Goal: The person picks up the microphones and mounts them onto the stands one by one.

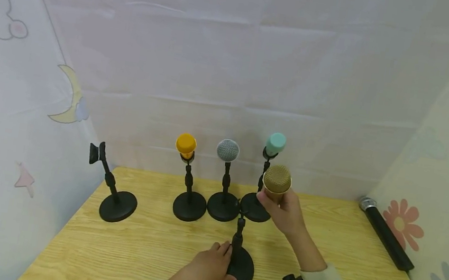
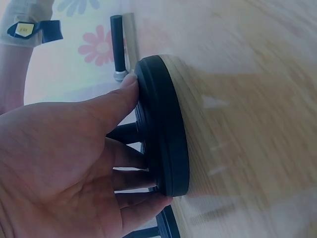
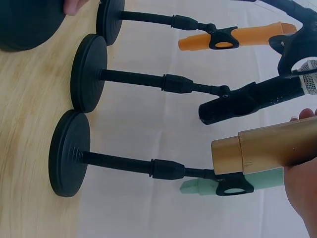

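I see the right hand curled round the gold mic, head up, above the table and in front of the teal mic. From my end the left hand looks part-spread, thumb and fingers gripping the near stand by its round base.

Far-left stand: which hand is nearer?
Left. The left hand grips the front stand, right of the far-left stand; the right hand, holding the gold microphone, is farther right.
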A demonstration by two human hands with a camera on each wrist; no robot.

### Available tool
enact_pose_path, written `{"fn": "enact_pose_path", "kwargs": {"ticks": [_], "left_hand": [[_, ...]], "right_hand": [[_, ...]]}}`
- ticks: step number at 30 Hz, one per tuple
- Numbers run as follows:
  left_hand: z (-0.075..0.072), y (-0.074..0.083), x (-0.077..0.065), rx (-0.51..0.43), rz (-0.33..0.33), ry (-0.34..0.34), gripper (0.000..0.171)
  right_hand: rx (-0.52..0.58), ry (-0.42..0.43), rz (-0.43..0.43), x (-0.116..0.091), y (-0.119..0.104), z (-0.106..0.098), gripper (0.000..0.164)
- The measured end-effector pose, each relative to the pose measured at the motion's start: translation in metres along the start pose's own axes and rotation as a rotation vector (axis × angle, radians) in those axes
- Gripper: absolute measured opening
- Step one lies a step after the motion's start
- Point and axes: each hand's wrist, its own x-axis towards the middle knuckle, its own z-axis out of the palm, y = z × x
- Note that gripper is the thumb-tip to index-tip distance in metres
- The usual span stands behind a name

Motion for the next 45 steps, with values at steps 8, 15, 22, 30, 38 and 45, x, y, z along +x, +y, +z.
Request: {"fn": "enact_pose_path", "kwargs": {"ticks": [8, 15, 22, 30, 38, 45], "left_hand": [[-0.003, 0.007, 0.0, 0.023, -0.006, -0.012, 0.084], [-0.001, 0.009, 0.0, 0.033, -0.011, -0.011, 0.085], [0.0, 0.011, 0.002, 0.046, -0.015, -0.012, 0.086], [0.002, 0.013, 0.005, 0.068, -0.032, -0.019, 0.087], [0.001, 0.015, 0.004, 0.086, -0.041, 0.001, 0.089], [-0.003, 0.018, 0.002, 0.088, -0.052, 0.008, 0.089]], "right_hand": [[-0.026, -0.003, 0.024, 0.002, -0.003, 0.008, 0.017], [-0.025, -0.02, 0.057, 0.004, -0.006, 0.017, 0.017], [0.02, -0.045, 0.154, 0.005, -0.009, 0.024, 0.029], [-0.022, -0.066, 0.261, 0.004, -0.012, 0.028, 0.051], [-0.008, -0.072, 0.278, 0.006, -0.015, 0.031, 0.055], [0.013, -0.089, 0.252, 0.008, -0.015, 0.036, 0.048]]}}
